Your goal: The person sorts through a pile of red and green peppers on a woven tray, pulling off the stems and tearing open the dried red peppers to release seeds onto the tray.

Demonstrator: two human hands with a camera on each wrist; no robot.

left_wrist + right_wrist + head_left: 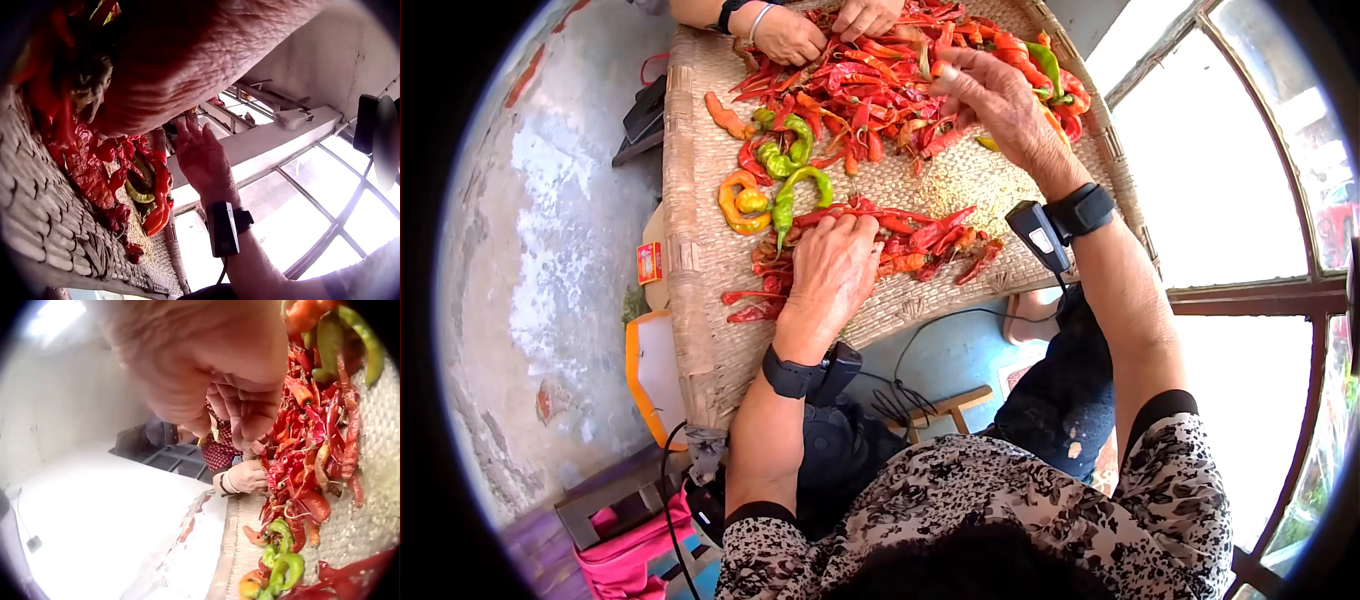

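Note:
My left hand (832, 265) lies over the nearer row of dried red chili peppers (940, 240), its fingers bent down around some of them and the fingertips hidden. In the left wrist view wrinkled red chilies (90, 165) sit right under that palm. Raised above the right part of the big chili heap (860, 90) is my right hand (1005, 105), with loosely bent, spread fingers; the left wrist view shows this hand (203, 156) up in the air. Curled green chilies (800, 190) and an orange one (740, 205) lie left of the nearer row.
A woven tray (690, 300) with a raised rim bears the peppers. Pale loose seeds (990, 195) are scattered at its right. Another person's hands (790, 38) work in the heap's far side. Larger red and green peppers (1050, 75) lie at the far right, near a window (1220, 170).

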